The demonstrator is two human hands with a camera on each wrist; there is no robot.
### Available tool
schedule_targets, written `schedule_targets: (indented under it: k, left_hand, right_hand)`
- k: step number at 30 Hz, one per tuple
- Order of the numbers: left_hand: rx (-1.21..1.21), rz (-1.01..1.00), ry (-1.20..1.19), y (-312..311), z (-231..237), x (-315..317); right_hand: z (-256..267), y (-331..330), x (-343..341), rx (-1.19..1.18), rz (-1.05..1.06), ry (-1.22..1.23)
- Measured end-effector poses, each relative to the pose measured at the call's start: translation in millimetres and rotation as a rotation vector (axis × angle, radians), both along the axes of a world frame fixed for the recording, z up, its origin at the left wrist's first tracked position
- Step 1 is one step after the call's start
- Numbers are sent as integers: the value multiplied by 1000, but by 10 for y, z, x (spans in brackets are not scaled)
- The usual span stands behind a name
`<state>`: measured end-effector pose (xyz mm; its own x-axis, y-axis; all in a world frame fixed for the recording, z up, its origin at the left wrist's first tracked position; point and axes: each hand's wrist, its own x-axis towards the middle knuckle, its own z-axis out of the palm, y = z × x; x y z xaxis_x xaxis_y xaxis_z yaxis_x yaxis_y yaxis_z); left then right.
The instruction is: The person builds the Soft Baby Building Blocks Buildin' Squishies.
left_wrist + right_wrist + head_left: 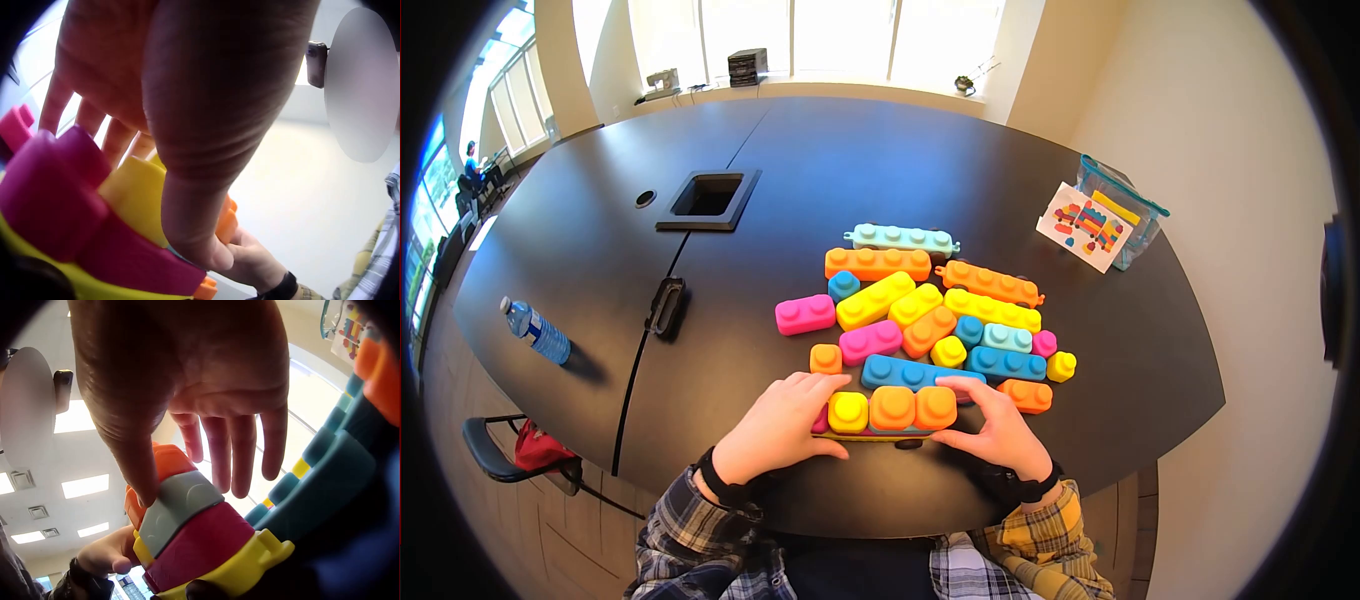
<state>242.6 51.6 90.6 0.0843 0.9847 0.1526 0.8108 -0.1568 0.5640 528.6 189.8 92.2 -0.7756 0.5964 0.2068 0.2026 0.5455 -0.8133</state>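
A block car stands at the near table edge on a yellow wheeled base (240,572). Magenta blocks (53,194) and a light blue block (181,509) are stacked on it, topped by a yellow block (848,412) and two orange blocks (914,408). My left hand (768,425) grips the left end, thumb on the near side and fingers on the far side. At the other end my right hand (1005,430) holds the stack, its thumb against the light blue block in the right wrist view. Just beyond lies a long blue block (910,373).
Several loose blocks lie beyond the car, with an orange wheeled base (992,283) and a light blue one (900,238). A picture card (1085,226) leans on a clear bag (1142,240) at right. A water bottle (537,331) and black case (666,307) are left.
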Motion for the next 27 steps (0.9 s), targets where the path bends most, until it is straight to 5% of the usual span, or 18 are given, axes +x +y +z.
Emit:
schedule_targets:
  k: [3,13,20,27]
  left_hand:
    - [-180,-1,-48,27,-73,-98]
    - [-261,47,106,175,-92,36]
    - [-108,89,103,-25,-23,-9]
    - [293,490,-67,120,293,-772]
  right_hand:
    - [-57,25,8,-61,14,-193]
    - [-178,56,-44,58,56,-181]
    - [59,40,-15,-48,65,-104]
    - [46,128,117,-43,45,-70]
